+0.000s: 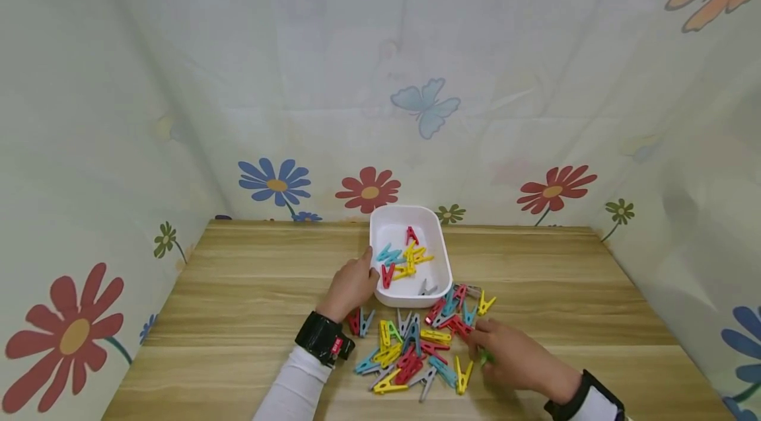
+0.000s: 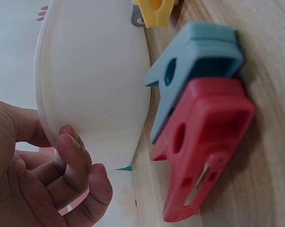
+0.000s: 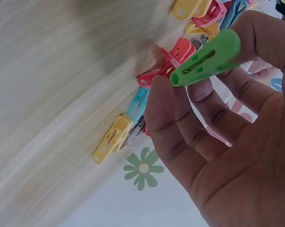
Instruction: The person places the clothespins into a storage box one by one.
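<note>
Soft, diffuse light, dim greyish wrist views, blurred shadow across the wooden tabletop [image 3: 48, 94], fine detail slightly soft

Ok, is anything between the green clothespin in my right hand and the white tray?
Yes: loose clothespins lie on the table between your right hand, holding the green clothespin, and the white tray. They lie low, so passing above looks feasible.

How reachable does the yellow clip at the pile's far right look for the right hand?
Probably yes: the yellow clip lies uncovered near the right hand, though that hand holds a green clip, which may hinder a grasp.
</note>
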### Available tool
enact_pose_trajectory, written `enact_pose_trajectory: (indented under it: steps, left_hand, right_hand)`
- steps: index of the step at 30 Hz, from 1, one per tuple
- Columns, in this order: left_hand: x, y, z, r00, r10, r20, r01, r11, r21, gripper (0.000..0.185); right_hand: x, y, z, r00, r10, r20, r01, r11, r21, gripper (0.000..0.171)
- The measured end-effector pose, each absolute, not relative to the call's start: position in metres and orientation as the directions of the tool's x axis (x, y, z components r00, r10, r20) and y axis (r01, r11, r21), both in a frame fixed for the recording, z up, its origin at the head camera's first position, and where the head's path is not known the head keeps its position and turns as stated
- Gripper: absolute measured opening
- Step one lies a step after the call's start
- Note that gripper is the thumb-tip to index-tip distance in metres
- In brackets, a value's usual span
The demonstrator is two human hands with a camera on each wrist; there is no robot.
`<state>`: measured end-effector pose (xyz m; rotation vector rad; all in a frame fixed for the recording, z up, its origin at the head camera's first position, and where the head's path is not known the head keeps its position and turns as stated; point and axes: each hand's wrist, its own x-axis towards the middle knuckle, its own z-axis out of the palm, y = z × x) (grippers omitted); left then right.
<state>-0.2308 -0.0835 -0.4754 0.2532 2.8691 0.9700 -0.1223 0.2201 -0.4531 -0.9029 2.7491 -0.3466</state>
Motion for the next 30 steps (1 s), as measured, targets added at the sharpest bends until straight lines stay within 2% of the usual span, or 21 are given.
enact_pose_trajectory:
  steps: [9,16,24,30]
  left_hand:
    - [-0.232,-0.083,-0.475,-0.981,0.190,-0.040,0.128,0.788,0.602,0.059]
    - [-0.231,-0.083,-0.474,-0.981,0.190,-0.035,0.131,0.789,0.601,0.058]
    - [-0.230,-0.082,-0.473,-0.981,0.187,-0.046,0.123,0.793,0.596,0.059]
    - [-0.229,-0.082,-0.471,-0.981,0.186,-0.050,0.118,0.788,0.604,0.059]
  right_hand:
    - [-0.126,0.219,-0.445,-0.784,-0.613,-0.097,-0.572,0.774,-0.271,0.024]
    - [-0.133,0.210,-0.428,-0.780,-0.625,0.039,-0.606,0.739,-0.295,0.021]
    - [-0.151,0.197,-0.404,-0.749,-0.629,0.207,-0.662,0.717,-0.218,0.026]
    - [-0.177,0.191,-0.378,-0.764,-0.579,0.285,-0.637,0.747,-0.190,0.024]
